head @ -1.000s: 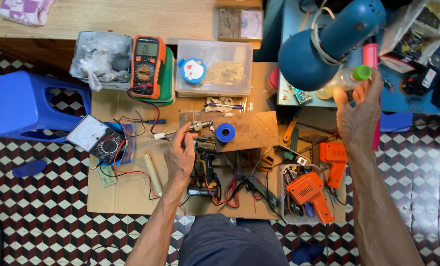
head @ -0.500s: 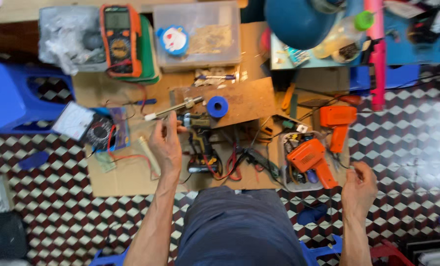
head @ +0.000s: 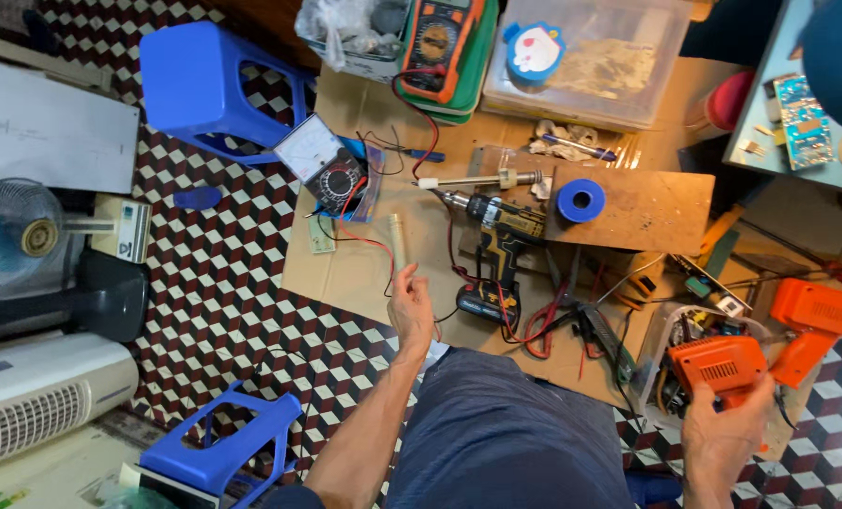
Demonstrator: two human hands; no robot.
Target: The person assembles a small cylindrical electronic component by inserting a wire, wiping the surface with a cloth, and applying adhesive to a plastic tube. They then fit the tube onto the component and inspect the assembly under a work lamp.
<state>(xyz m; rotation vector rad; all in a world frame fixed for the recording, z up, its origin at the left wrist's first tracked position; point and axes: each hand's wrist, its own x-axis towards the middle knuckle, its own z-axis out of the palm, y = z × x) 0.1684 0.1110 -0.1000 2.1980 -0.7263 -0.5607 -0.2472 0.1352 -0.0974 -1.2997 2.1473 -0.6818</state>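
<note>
The left hand (head: 410,306), at centre frame, holds the lower end of a pale stick (head: 397,241) between its fingers; the stick points up the frame over a sheet of cardboard (head: 364,273) laid on the checkered floor (head: 223,283). The right hand (head: 723,435), at the lower right, grips an orange tool (head: 720,367) from below, fingers closed on its body. A second orange tool (head: 812,316) lies just to its right.

Just right of the stick lies a yellow-and-black drill (head: 496,236), its bit pointing to the upper left. Above the drill a soldering iron (head: 478,179) lies crosswise, its handle end reaching a wooden board (head: 647,212) that carries a blue tape roll (head: 581,200). Red and black wires (head: 534,325) tangle below the drill, near the person's dark trousers.

Left of the stick an analog meter (head: 322,162) lies tilted, near a blue stool (head: 209,80) at the upper left. An orange multimeter (head: 435,42) rests on a green box at the top, beside a clear plastic bin (head: 595,61). Another blue stool (head: 218,448) stands at the lower left. A fan (head: 20,231) and a white heater (head: 44,396) sit along the left edge.
</note>
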